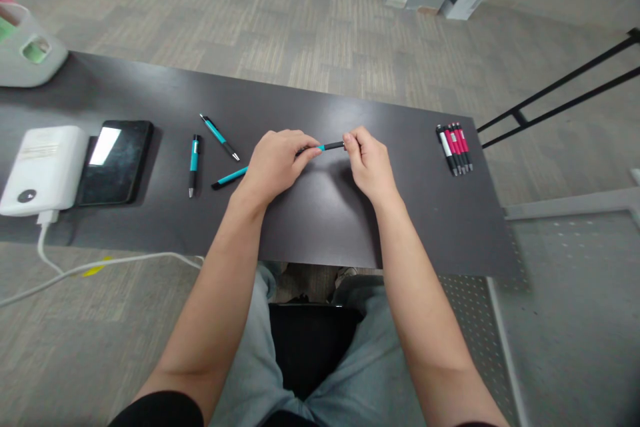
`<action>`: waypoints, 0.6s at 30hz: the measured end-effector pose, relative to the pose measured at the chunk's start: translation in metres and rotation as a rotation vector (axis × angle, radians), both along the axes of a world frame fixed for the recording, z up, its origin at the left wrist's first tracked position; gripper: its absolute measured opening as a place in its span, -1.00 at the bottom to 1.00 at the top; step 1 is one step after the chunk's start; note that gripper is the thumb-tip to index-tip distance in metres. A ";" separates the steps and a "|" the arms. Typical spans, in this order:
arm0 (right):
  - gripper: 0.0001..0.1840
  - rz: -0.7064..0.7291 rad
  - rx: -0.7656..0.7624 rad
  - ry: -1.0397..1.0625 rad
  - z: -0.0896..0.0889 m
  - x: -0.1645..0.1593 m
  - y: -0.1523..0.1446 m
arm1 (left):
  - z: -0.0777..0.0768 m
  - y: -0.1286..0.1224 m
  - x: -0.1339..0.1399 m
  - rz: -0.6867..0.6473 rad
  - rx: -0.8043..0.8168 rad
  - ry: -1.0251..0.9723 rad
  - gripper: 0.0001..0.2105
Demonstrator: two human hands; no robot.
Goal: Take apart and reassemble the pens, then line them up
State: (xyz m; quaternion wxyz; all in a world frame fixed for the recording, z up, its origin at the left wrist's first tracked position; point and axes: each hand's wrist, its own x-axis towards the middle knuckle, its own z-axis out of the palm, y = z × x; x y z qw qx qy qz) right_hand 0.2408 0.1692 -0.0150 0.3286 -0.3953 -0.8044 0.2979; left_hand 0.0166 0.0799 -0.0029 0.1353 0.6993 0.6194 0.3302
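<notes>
Pen (334,145) in teal and black, held nearly level above the dark tabletop (310,233), near its middle and in front of the seated person. The left hand (280,163) grasps it with thumb and fingers at the teal portion; the right hand (370,163) pinches the black end between thumb and curled fingers. Part of the barrel is hidden by the fingers. To the left lie three similar pens: a slanted pen (220,137) farthest from the person, a lengthwise pen (194,163) pointing toward the near edge, and a partly covered pen (233,177) running behind the left hand; whether that hand touches it cannot be told. Near the right end of the tabletop, a white-and-black pen (445,147) lies beside several red pens (459,145) in a close row. At the far left, a black tablet (117,167) lies next to a white power bank (47,170), from which a white cable (135,259) extends past the near edge. A pale container (47,70) stands at the far left corner.
</notes>
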 end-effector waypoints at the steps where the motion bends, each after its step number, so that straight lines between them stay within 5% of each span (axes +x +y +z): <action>1: -0.26 0.009 -0.003 -0.003 0.000 0.000 0.000 | 0.001 -0.001 0.000 0.011 0.007 0.019 -0.79; 9: -0.29 0.015 -0.023 0.069 0.000 -0.002 -0.001 | 0.008 -0.004 0.003 0.069 0.006 0.038 -0.85; 14: -0.33 -0.045 -0.156 0.239 0.000 -0.007 -0.007 | -0.003 -0.001 0.009 0.021 -0.023 -0.323 -0.84; 18: -0.31 0.016 -0.226 0.398 -0.005 -0.012 -0.009 | -0.003 0.002 0.024 -0.053 -0.053 -0.654 -0.64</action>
